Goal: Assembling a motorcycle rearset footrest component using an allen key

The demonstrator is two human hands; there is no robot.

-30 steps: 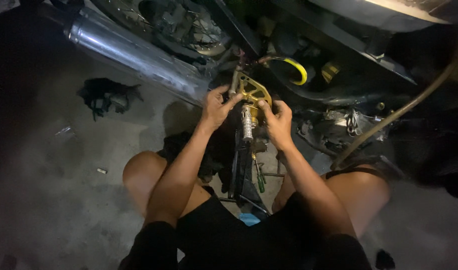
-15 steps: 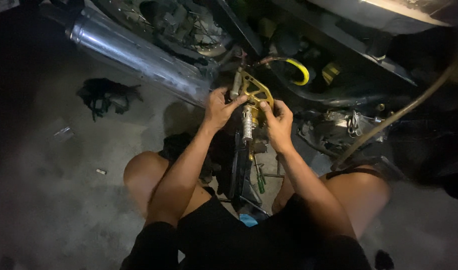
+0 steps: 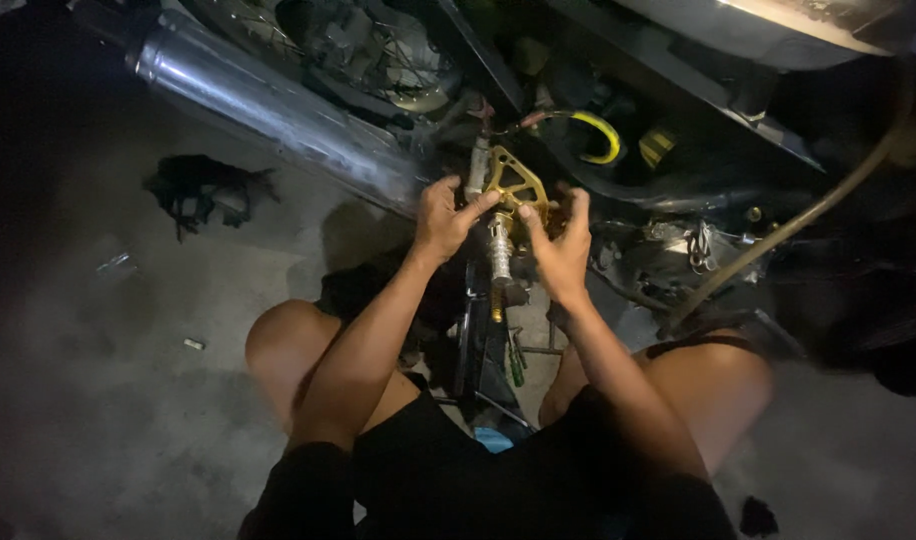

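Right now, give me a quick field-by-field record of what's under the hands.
Setting: person crouched on concrete floor beside a motorcycle
Left hand: fingers on gold bracket
Right hand: gripping the bracket's right side
Below bracket: silver footpeg
Upper left: chrome exhaust pipe
Behind: yellow hose
Floor left: black rag

The bracket (image 3: 515,192) sat between the left hand (image 3: 443,220) and the right hand (image 3: 563,245), with the footpeg (image 3: 499,250) just below it. The exhaust pipe (image 3: 268,105) lay to the left, and the rag (image 3: 203,190) lay on the floor (image 3: 98,400), further left.
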